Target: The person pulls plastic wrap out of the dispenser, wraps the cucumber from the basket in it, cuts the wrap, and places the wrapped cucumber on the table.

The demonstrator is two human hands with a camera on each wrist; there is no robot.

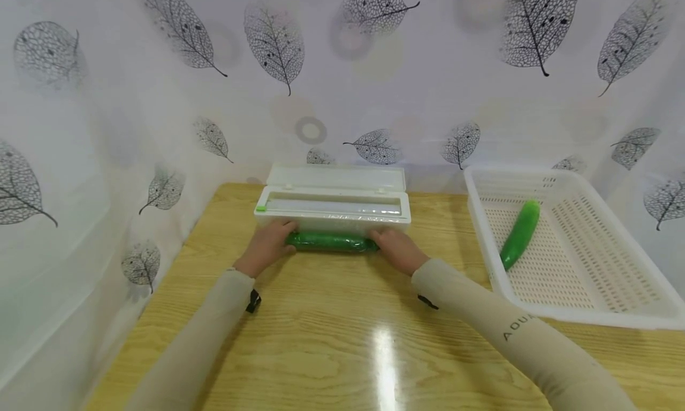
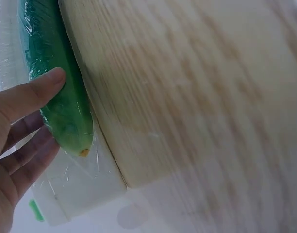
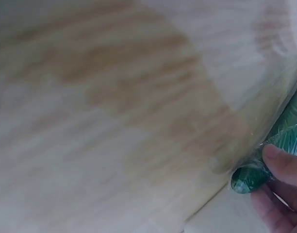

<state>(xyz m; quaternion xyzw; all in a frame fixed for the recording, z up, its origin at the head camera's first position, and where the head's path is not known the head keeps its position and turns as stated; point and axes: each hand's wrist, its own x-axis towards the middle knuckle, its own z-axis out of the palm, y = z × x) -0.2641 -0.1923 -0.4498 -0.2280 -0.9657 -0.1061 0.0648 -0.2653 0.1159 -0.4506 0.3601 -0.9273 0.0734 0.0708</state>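
Note:
A green cucumber [image 1: 330, 242] wrapped in clear film lies on the wooden table [image 1: 332, 333], right against the front of a white cling-film dispenser box [image 1: 333, 204] whose lid stands up. My left hand [image 1: 267, 244] holds the cucumber's left end [image 2: 66, 111], with the thumb [image 2: 39, 87] on its side and the fingers [image 2: 29, 145] behind it. My right hand [image 1: 395, 248] grips the right end [image 3: 253, 175], thumb [image 3: 284, 162] pressed on the film there.
A white perforated basket [image 1: 583, 292] stands at the right with a second green cucumber [image 1: 520, 234] inside. A leaf-patterned sheet [image 1: 342, 72] walls the back and left. A small green slider [image 1: 260, 207] sits on the dispenser's left end.

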